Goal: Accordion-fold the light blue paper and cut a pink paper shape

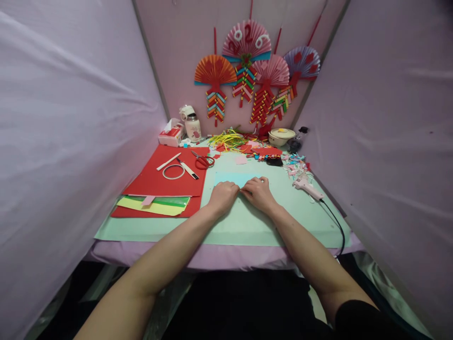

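A light blue paper sheet (231, 178) lies on the green mat (247, 222) in the middle of the table. My left hand (222, 196) and my right hand (259, 192) rest side by side on its near edge, fingers curled and pinching the paper's edge. The near part of the sheet is hidden under both hands.
Red card sheets (155, 182) with yellow and green paper lie at the left, carrying a tape ring (173, 171), a knife and red scissors (203, 161). A glue gun (306, 185) with its black cord lies at the right. Paper scraps, strips, a bowl (281, 136), a bottle and tissues crowd the back. Paper fans hang on the wall.
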Demonstrator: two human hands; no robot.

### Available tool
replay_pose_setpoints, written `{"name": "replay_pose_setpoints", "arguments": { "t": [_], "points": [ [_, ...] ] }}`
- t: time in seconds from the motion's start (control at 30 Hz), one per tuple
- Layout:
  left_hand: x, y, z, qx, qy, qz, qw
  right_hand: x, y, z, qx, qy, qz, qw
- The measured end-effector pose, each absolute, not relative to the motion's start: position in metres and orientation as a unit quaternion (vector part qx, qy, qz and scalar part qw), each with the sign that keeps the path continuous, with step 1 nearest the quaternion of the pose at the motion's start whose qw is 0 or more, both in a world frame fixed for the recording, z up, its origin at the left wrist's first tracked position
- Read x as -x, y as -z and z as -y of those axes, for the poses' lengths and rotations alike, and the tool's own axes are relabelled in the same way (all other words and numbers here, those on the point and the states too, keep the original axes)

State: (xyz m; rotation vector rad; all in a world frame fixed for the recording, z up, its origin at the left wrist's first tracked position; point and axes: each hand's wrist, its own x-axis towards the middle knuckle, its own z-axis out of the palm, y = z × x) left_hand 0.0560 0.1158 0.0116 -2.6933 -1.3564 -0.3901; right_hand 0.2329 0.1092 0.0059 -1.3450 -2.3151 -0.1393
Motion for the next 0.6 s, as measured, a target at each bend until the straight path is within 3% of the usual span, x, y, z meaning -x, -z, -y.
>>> {"name": "replay_pose_setpoints", "arguments": {
  "t": [0.27,0.6],
  "points": [
    [-0.055,-0.015,-0.113,0.88,0.149,0.434,0.125,-0.23,-0.011,-0.106,0.49,0.124,0.829,0.24],
    [-0.048,-0.024,-0.114,0.87,0.169,0.444,0.129,-0.234,-0.009,-0.11,0.501,0.161,0.81,0.258]
  ]
}}
